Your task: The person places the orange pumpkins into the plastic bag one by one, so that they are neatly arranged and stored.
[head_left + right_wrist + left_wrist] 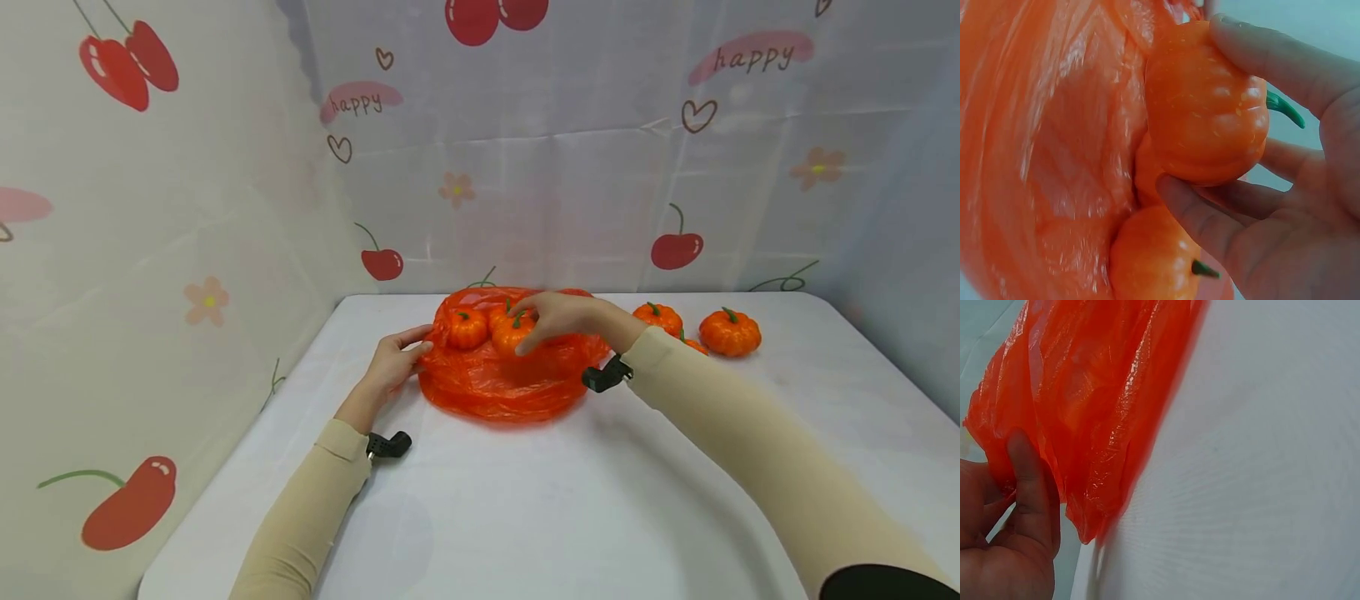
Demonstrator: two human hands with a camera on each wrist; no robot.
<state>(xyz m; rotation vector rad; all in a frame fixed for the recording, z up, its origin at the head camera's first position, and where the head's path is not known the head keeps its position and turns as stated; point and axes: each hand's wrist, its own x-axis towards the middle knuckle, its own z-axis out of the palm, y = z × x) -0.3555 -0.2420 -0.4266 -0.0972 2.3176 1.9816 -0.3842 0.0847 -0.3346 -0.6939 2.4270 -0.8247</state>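
My right hand (566,317) holds a small orange pumpkin (1207,106) with a green stem between thumb and fingers, over the opening of a red plastic bag (495,396). Close by, within the bag's opening, sits another pumpkin (467,330). A further one (497,314) shows partly behind the held pumpkin. On the bag's left side, my left hand (395,358) pinches the thin plastic edge between thumb and fingers. In the left wrist view the bag (1110,419) hangs in folds from that hand and hides what is inside.
To the right on the white table (487,517) lie two pumpkins, one at the far right (731,333) and one near my right forearm (657,317). A third pumpkin (695,345) is mostly hidden by the sleeve. Printed sheets (540,192) rise behind the table and at both sides.
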